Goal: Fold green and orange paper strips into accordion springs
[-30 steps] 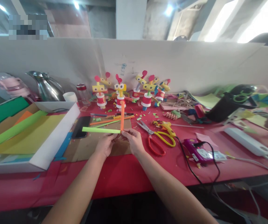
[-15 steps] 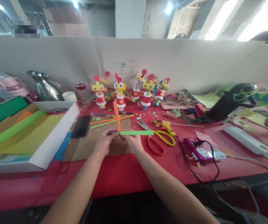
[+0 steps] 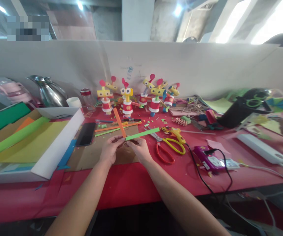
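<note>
Left hand [image 3: 110,151], right hand [image 3: 139,149] pinch crossed orange strip [image 3: 119,122], green strip [image 3: 142,134] — scissors [image 3: 167,148] beside, table [image 3: 121,188] edge below

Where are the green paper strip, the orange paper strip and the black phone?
green paper strip [image 3: 142,134]: head view, middle of its length.
orange paper strip [image 3: 119,122]: head view, middle of its length.
black phone [image 3: 85,133]: head view, centre of its screen.

Phone [image 3: 85,133] left of cardboard [image 3: 92,155], scissors [image 3: 164,146] right, figures [image 3: 136,95] behind
</note>
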Motion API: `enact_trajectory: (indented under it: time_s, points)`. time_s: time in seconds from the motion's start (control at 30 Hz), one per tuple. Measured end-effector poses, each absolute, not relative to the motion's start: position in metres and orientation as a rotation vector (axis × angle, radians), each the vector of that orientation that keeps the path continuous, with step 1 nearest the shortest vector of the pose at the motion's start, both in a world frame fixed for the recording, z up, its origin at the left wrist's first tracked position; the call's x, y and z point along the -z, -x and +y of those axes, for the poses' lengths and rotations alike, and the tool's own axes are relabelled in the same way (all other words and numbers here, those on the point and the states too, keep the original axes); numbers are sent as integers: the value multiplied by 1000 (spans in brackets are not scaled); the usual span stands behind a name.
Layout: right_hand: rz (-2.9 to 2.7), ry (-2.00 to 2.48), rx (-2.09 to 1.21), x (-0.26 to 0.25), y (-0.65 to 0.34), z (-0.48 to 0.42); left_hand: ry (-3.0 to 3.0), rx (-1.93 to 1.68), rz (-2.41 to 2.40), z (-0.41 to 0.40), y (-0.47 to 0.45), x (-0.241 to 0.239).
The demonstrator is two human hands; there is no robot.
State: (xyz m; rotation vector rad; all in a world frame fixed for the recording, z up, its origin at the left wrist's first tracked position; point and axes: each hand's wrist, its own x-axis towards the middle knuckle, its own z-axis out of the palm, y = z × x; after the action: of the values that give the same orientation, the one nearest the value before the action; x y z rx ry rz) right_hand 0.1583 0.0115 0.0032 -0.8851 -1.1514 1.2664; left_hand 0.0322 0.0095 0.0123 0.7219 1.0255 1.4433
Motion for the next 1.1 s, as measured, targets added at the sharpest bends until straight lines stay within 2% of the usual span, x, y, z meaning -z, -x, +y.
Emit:
enact_trajectory:
  time_s: [0.33, 0.53, 0.67, 1.1]
  points:
    - [-1076, 908, -1210, 1, -155, 12, -690, -1496, 1008, 8, -39, -11]
    - [-1096, 911, -1179, 2, -156, 13, -714, -1418, 901, 5, -38, -15]
    - [-1143, 932, -1178, 3, -156, 13, -720, -1336, 992, 6, -35, -13]
    - [-1080, 884, -1216, -1, -155, 10, -818, -1323, 1001, 8, -31, -9]
